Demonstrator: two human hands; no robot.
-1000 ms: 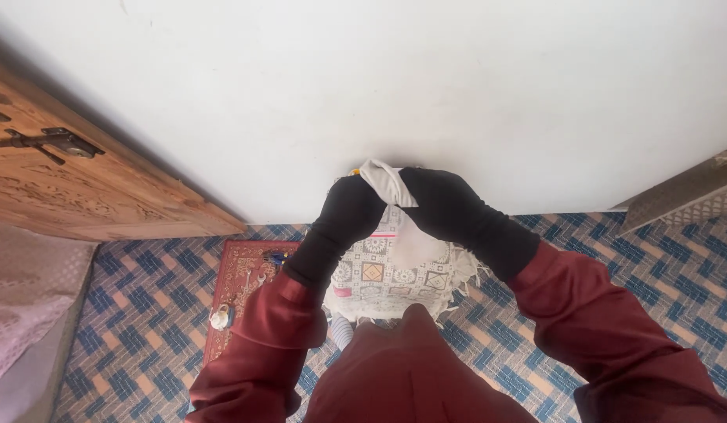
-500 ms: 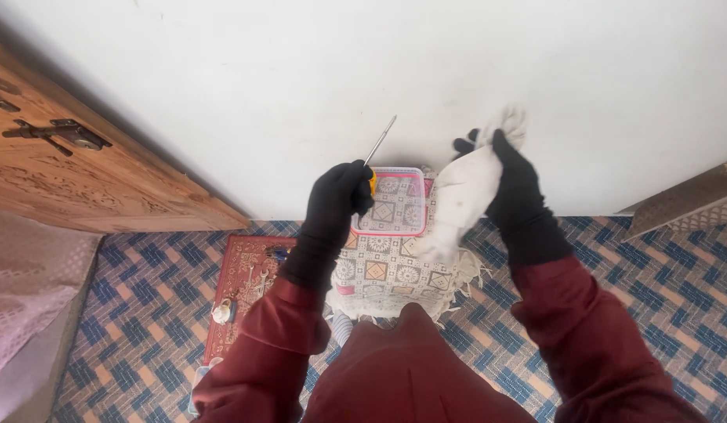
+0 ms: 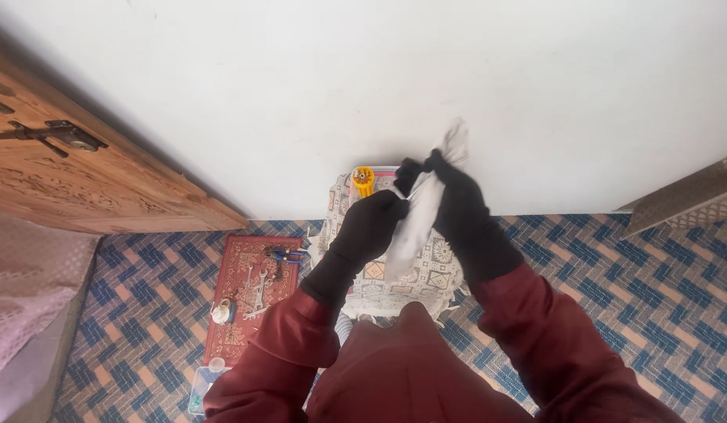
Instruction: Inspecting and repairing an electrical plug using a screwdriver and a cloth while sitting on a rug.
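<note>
Both my hands wear black gloves and meet in front of the white wall. My left hand (image 3: 373, 225) is closed around a yellow-handled screwdriver (image 3: 363, 178); its round handle end sticks out above the knuckles and the shaft is hidden. My right hand (image 3: 451, 196) grips a white cloth (image 3: 416, 222) that is bunched around the spot where the two hands touch. One end of the cloth pokes up above the right hand, the other hangs down between my wrists.
Below my hands stands a small table under a patterned fringed cover (image 3: 442, 270), with a pink-rimmed tray (image 3: 385, 171) on it. A red mat (image 3: 246, 290) on the blue checked carpet holds wrenches, pliers and a padlock. A wooden door (image 3: 73, 172) is at left.
My hands were apart, the left holding the screwdriver upright and the right lifting the cloth. They have come back together, with the cloth closed over the screwdriver's shaft.
</note>
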